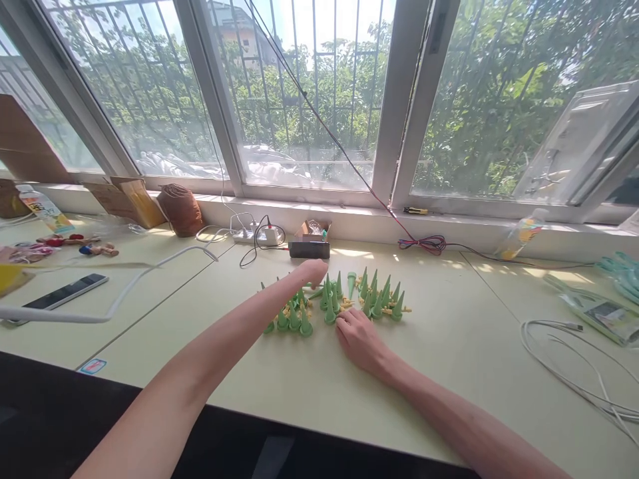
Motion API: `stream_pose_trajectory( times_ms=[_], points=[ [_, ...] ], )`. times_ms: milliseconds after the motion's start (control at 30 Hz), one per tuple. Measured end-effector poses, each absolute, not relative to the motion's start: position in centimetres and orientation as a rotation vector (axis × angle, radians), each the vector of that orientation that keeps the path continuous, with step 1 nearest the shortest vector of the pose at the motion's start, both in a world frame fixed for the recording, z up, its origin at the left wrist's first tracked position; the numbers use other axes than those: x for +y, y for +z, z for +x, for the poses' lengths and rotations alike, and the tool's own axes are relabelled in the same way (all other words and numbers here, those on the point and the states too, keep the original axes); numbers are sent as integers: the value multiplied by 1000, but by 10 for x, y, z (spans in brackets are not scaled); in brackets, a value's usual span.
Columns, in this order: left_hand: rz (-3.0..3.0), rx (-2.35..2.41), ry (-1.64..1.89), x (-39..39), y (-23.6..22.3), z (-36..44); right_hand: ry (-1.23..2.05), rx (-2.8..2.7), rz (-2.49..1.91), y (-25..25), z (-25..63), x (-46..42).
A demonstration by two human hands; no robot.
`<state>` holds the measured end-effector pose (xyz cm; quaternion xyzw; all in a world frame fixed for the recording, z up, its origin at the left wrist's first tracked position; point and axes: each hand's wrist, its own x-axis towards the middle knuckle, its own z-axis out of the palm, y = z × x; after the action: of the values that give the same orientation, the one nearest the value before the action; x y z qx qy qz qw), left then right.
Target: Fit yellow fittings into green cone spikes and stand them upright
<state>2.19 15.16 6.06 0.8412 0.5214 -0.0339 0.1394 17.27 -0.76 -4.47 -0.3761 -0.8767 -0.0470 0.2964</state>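
Two groups of small green cones with round bases stand on the table, a left group and a right group. Small yellow pieces show among them. My left hand reaches over the left group to its far side, fingers curled downward; what it holds, if anything, is hidden. Just under it a green cone lies tilted. Resting low on the table, my right hand has its bent fingers loosely stretched at the near edge of the cones, beside a yellow piece.
Behind the cones is a black box, beside a power strip. A phone, small dolls and a white bar are at left. Cables and a plastic packet lie at right; windows rise behind.
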Motion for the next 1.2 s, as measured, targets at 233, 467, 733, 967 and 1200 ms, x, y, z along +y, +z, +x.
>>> stream_pose_trajectory(
  times_ms=[233, 467, 733, 967, 1200],
  points=[
    [2378, 1635, -398, 156, 59, 23, -127, -2336, -996, -45, 172, -8],
    [2422, 1521, -404, 161, 87, 5, -149, -2340, -978, -46, 171, -8],
    [2617, 1551, 291, 127, 135, 2, -100, -2292, -957, -44, 173, -8],
    [2569, 1174, 1232, 39, 115, 7, -78, -2218, -969, -40, 178, -8],
    [2519, 968, 1340, -2, 7, 14, -212, -1926, -919, -31, 190, -8]
  ],
)
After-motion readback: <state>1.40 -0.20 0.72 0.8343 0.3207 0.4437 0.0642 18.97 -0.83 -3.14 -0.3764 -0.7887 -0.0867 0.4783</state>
